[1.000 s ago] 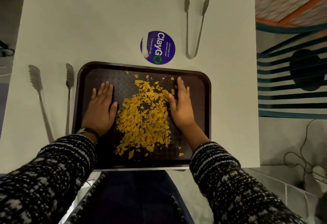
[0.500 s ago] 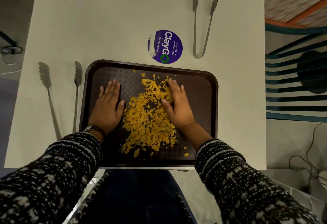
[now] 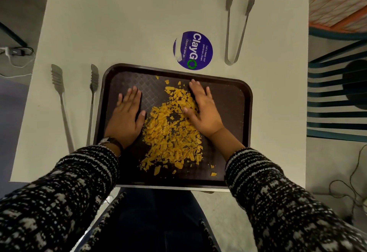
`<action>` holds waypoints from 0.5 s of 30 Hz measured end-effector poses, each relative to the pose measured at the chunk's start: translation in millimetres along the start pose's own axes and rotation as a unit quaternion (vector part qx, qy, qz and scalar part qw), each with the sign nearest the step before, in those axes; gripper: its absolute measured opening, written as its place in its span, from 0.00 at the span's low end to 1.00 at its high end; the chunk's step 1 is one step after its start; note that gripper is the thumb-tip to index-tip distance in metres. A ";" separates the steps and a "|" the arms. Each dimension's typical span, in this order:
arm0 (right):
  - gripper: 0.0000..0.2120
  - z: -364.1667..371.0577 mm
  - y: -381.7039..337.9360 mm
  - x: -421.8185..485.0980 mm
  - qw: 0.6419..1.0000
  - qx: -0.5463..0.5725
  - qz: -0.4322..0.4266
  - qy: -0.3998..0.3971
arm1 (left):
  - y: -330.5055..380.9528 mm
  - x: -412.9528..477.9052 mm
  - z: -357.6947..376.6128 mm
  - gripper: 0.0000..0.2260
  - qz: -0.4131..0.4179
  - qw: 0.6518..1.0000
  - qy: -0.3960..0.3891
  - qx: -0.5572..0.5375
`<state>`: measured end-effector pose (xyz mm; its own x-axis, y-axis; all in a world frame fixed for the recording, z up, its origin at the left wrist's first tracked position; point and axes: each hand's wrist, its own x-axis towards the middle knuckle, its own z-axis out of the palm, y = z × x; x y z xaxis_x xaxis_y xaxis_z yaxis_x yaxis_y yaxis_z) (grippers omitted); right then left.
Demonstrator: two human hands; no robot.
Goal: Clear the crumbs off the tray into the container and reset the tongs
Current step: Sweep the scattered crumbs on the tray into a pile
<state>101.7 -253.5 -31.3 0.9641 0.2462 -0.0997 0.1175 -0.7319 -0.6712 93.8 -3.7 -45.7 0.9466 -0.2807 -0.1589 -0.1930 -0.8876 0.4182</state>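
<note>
Both hands lie palm-down on the dark brown tray [image 3: 234, 100] in the middle of the frame, fingers straight and together, gripping nothing. The left hand [image 3: 127, 120] rests flat on bare tray just left of the orange crumbs [image 3: 170, 132], its thumb at the edge of the pile. The right hand [image 3: 204, 112] presses against the pile's upper right side, thumb and palm edge lying on the flakes. The crumbs sit heaped between the two hands, with a few loose bits toward the tray's lower edge. One pair of metal tongs [image 3: 57, 78] lies on the pale table [image 3: 129, 23] just left of the tray; a second pair of tongs [image 3: 250, 1] lies at the upper right, beside a round purple sticker [image 3: 193, 51].
</note>
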 end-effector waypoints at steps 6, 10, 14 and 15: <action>0.35 -6.1 2.7 -1.7 0.997 0.072 -0.027 -0.016 | 0.9 0.6 0.0 0.29 -0.004 1.000 0.001 -0.001; 0.33 -16.5 12.4 7.3 0.999 0.001 -0.038 -0.018 | 1.9 0.9 -0.7 0.30 -0.005 1.000 0.003 0.002; 0.35 -7.9 8.9 13.2 0.994 -0.025 -0.074 -0.082 | 0.6 0.7 0.0 0.29 -0.001 1.000 0.005 0.007; 0.35 -6.1 5.5 12.4 0.992 -0.012 -0.082 -0.090 | 0.5 0.9 0.2 0.29 0.000 1.000 0.007 0.007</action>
<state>115.8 -258.4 -31.8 0.8737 0.4714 -0.1204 0.2775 -0.6861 -0.6725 94.5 -4.6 -45.8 0.9503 -0.2755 -0.1453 -0.1969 -0.8929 0.4049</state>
